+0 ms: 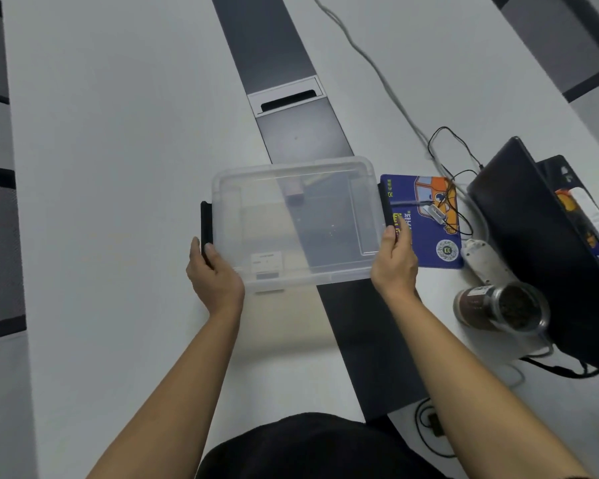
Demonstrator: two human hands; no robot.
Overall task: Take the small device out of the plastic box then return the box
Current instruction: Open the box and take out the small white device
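Both hands' grip on plastic box [298, 223], blue pad [426, 233] beside

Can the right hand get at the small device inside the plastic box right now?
Probably not yet. The lid appears closed over the plastic box, with the small device beneath it, and the right hand and left hand both grip the box's ends.

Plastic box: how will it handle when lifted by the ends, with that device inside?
Probably light: the box is thin, clear plastic, nearly empty. The device looks loose, so it may slide if tilted. The left hand and right hand grip the black end latches, which likely gives firmer hold than smooth walls.
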